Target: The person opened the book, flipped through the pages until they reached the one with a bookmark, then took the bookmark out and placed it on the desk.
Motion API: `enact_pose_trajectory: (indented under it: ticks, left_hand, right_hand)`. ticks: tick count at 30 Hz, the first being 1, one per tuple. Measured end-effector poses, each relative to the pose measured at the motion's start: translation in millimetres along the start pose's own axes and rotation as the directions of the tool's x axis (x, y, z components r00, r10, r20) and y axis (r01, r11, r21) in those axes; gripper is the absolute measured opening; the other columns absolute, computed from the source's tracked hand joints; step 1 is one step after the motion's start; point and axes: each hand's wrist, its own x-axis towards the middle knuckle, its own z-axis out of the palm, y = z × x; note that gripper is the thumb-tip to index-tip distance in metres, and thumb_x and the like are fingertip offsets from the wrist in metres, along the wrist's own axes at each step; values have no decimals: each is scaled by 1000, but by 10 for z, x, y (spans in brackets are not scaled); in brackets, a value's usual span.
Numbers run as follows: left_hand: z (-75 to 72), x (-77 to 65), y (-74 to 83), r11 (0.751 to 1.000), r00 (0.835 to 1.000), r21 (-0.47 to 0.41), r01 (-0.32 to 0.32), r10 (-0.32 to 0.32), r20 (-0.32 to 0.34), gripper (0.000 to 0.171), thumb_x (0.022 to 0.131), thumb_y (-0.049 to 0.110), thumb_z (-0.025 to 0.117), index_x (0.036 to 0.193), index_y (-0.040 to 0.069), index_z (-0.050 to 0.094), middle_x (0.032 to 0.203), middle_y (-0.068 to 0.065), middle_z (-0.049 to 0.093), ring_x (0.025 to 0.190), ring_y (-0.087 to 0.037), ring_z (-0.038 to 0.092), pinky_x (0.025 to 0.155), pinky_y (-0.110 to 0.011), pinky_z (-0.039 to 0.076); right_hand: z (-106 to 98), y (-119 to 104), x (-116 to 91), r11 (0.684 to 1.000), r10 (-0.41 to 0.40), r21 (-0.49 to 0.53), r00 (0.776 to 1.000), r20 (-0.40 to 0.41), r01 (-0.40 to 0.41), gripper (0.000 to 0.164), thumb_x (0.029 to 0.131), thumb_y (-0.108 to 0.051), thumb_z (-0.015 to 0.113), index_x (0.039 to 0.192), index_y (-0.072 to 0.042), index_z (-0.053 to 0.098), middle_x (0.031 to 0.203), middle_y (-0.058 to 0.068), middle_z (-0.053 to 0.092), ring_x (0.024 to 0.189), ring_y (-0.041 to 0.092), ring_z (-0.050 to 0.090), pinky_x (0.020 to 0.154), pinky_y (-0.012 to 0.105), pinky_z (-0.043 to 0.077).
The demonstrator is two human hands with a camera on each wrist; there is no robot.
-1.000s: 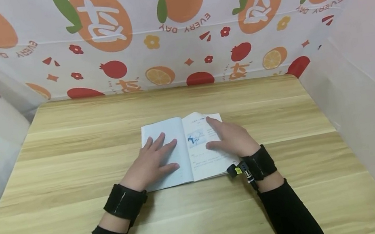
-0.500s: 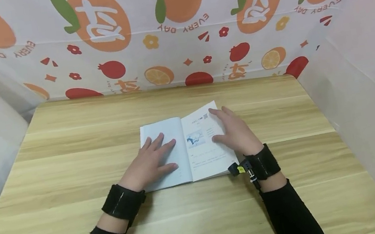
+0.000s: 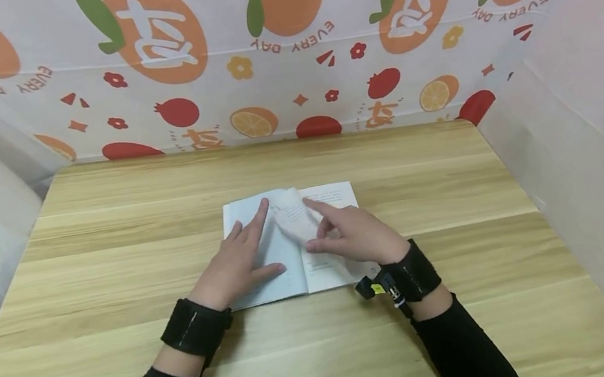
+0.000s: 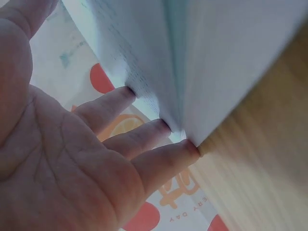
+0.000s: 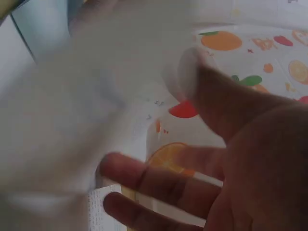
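Note:
An open book [image 3: 284,285] lies on the table, with pale blue on its left side and printed text on its right. My left hand [image 3: 230,266] rests spread on the left side; in the left wrist view its fingertips [image 4: 159,126] touch the paper. Over the middle of the book, a loose page [image 3: 291,213] stands curled, partway between the two sides. My right hand [image 3: 359,232] is at this page's outer edge, index finger extended and thumb apart from it. The right wrist view shows the page [image 5: 62,110] blurred against the thumb and fingertips, so exact contact is unclear.
The wood-grain table [image 3: 127,242] extends around the book on all sides. A fruit-print curtain [image 3: 301,70] hangs behind its far edge, and pale sheets [image 3: 579,105] close in the sides. Black bands [image 3: 196,327] circle both wrists.
My right hand first drew the right-hand page's outer edge up and rightward, then swept it left over the middle, baring another printed page. My left hand stayed put, its index finger now straighter.

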Motion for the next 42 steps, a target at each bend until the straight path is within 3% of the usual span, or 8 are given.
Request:
enact_pose_trajectory:
  ticks: [4,9,16,24,30,34,37,42]
  left_hand:
    - [-2,-2,-14,999,999,16,-32,32,-1,110,78,38,76,150,37,-6,151,-14,28,133,-46,21,101,-65,24]
    - [-12,-32,-25,994,996,72,-87,85,25,76,86,30,70,149,32,28,151,-17,26,133,-48,19,100,-64,28]
    - [-46,-50,-35,988,993,100,-116,116,10,56,91,3,58,143,18,43,150,-20,28,132,-48,22,101,-61,28]
    - [-67,-42,-23,996,999,70,-52,52,-3,49,99,33,49,133,-2,51,148,-23,29,134,-40,24,108,-52,24]
    - [-43,-28,-30,995,999,88,-46,48,-22,51,91,37,62,118,-5,54,146,-29,27,133,-39,28,103,-51,32]
    - [-25,-6,-39,994,997,86,-63,66,-30,58,88,32,68,130,-1,47,146,-28,28,134,-38,26,102,-52,33]
    - [-19,-4,-42,995,996,58,-84,86,-36,68,87,27,69,145,15,37,148,-26,26,134,-38,25,100,-54,36]
    - [-23,-32,-41,994,995,40,-98,99,-22,68,86,17,71,145,31,39,150,-25,24,134,-42,23,99,-57,34]
  right_hand:
    - [39,-47,13,998,-65,-23,996,66,67,74,87,-61,54,146,-20,38,109,-5,66,104,10,57,85,34,47]
    - [64,-51,10,994,-94,-46,990,103,99,66,89,-55,56,144,-21,41,121,-3,62,116,12,51,92,37,45]
    - [72,2,39,991,-55,-127,997,-62,47,51,90,-45,60,135,-21,53,127,-6,58,108,13,56,88,35,47]
    - [7,192,54,982,120,-124,981,-151,-139,50,90,-45,59,133,-19,54,125,-1,60,108,16,56,85,40,48]
    - [-25,282,21,974,169,-119,967,-192,-194,52,89,-45,61,133,-18,55,122,2,62,109,16,55,87,42,47]
    - [-22,316,24,972,174,-123,962,-209,-203,51,89,-42,63,133,-17,55,124,2,60,110,16,54,89,41,47]
    - [-20,327,35,965,189,-137,957,-219,-222,51,89,-43,63,132,-19,55,126,0,59,111,15,53,89,40,46]
    - [-22,332,50,964,186,-146,957,-220,-221,52,88,-44,63,133,-18,55,128,0,58,114,16,51,92,42,45]
